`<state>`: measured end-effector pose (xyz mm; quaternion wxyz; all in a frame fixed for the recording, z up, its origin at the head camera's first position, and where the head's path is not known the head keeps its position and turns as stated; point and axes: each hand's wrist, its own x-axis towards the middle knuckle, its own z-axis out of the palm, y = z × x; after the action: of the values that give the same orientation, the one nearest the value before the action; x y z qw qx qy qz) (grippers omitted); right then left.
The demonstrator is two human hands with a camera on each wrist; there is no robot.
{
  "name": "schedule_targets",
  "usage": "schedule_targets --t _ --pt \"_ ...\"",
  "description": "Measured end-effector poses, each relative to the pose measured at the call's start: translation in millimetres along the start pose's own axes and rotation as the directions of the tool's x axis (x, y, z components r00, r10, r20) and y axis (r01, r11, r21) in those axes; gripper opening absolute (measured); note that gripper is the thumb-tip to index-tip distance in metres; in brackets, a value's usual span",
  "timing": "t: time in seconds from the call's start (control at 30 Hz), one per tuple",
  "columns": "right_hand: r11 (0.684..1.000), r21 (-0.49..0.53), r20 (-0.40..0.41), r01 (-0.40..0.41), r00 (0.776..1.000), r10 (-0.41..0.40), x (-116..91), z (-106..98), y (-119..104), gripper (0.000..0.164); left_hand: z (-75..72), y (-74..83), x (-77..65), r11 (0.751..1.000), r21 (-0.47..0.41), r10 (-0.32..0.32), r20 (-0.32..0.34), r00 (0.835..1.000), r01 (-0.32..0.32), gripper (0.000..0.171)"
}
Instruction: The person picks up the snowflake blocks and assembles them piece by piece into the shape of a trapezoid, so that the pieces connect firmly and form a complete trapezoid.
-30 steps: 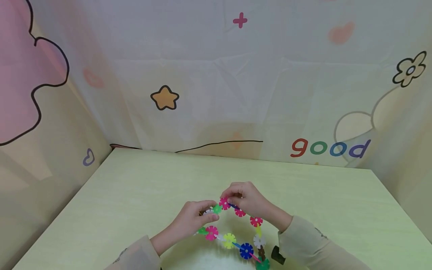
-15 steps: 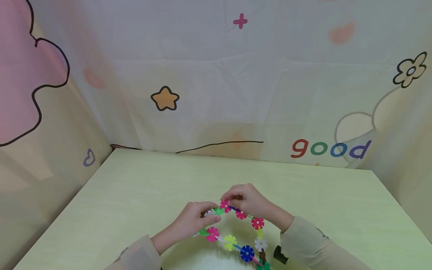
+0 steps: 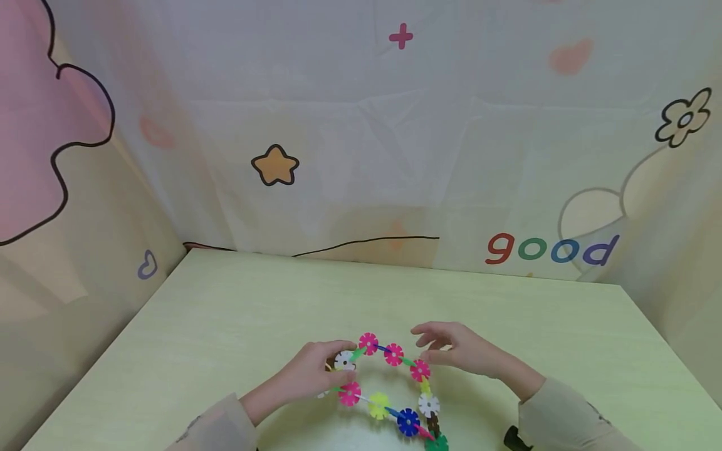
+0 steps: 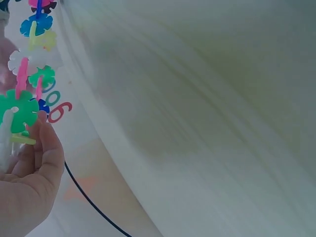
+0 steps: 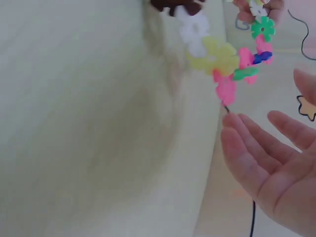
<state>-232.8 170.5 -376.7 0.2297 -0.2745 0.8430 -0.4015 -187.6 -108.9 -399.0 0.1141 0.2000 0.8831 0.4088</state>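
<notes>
A loop of linked plastic snowflake discs (image 3: 408, 423), in pink, blue, yellow, green, white and brown, is held up over the pale green table (image 3: 271, 300). My left hand (image 3: 301, 376) grips its left side, near a white disc (image 3: 345, 361); the fingers partly hide the discs there. Off the loop's right side, my right hand (image 3: 468, 352) has its fingers spread and slightly bent, holding nothing. Its fingertips are close to a pink disc (image 5: 226, 91) in the right wrist view; whether they touch it I cannot tell. Green and white discs (image 4: 17, 111) show beside the left fingers in the left wrist view.
A printed cloth backdrop (image 3: 338, 125) with a star and the word "good" rises behind the table's far edge. Side cloths stand at left and right. A dark item (image 3: 514, 438) shows beneath the right sleeve.
My right hand has let go of the pink disc at the loop's top and moved right, its fingers spreading. The left hand has kept its grip and shifted slightly left with the loop.
</notes>
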Motion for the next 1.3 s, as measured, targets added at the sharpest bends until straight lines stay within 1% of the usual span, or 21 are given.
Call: schedule_targets --t 0.1,0.17,0.27,0.4,0.5,0.67,0.77,0.83,0.93,1.03,1.13,1.2,1.3 --pt "0.992 0.083 0.101 -0.095 0.991 0.086 -9.8 -0.8 10.0 0.053 -0.9 0.2 -0.4 1.000 -0.007 -0.001 0.005 1.000 0.001 0.047" --pt "0.980 0.138 0.161 -0.140 0.980 0.118 -14.9 0.8 15.3 0.055 -1.4 0.4 -0.5 1.000 -0.008 0.000 0.009 1.000 0.001 0.046" --pt "0.969 0.192 0.217 -0.154 0.970 0.111 -20.0 4.7 21.0 0.058 -1.6 0.1 -0.4 1.000 -0.007 0.002 0.014 1.000 -0.002 0.045" --pt "0.963 0.230 0.228 -0.144 0.969 0.091 -20.6 9.6 23.8 0.062 0.1 -3.3 0.3 1.000 -0.009 0.004 0.016 1.000 -0.004 0.044" --pt "0.964 0.227 0.203 -0.139 0.975 0.093 -18.3 11.6 22.9 0.063 2.3 -6.4 0.8 1.000 -0.023 0.000 0.016 1.000 0.000 0.043" --pt "0.974 0.189 0.147 -0.126 0.984 0.099 -13.5 11.3 18.4 0.061 4.3 -9.5 3.4 0.997 -0.062 -0.038 0.001 0.999 0.038 0.042" --pt "0.979 0.170 0.102 -0.110 0.990 0.094 -10.0 8.6 15.7 0.059 5.1 -9.2 8.6 0.997 -0.058 -0.056 -0.020 0.998 0.055 0.042" --pt "0.982 0.161 0.061 -0.104 0.994 0.095 -7.6 5.5 15.1 0.058 6.4 -8.1 14.1 0.997 -0.047 -0.057 -0.033 0.998 0.056 0.043" --pt "0.983 0.145 -0.005 -0.109 0.994 0.111 -3.7 -0.9 17.4 0.057 9.3 -5.5 25.2 0.998 -0.024 -0.058 -0.042 0.997 0.057 0.045" --pt "0.984 0.132 -0.069 -0.122 0.989 0.132 1.2 -8.4 22.4 0.056 12.3 -3.1 39.2 0.998 -0.017 -0.066 -0.040 0.997 0.065 0.047" --pt "0.982 0.113 -0.126 -0.149 0.979 0.163 6.0 -17.3 27.8 0.053 14.4 -2.4 57.0 0.996 -0.019 -0.085 -0.033 0.996 0.084 0.048" --pt "0.979 0.093 -0.158 -0.179 0.969 0.192 9.9 -23.2 30.6 0.050 14.5 -1.6 69.0 0.993 -0.024 -0.112 -0.023 0.993 0.112 0.048" --pt "0.972 0.056 -0.192 -0.227 0.953 0.234 16.2 -32.1 33.5 0.046 14.1 -0.3 85.0 0.990 -0.026 -0.136 -0.012 0.991 0.136 0.046"
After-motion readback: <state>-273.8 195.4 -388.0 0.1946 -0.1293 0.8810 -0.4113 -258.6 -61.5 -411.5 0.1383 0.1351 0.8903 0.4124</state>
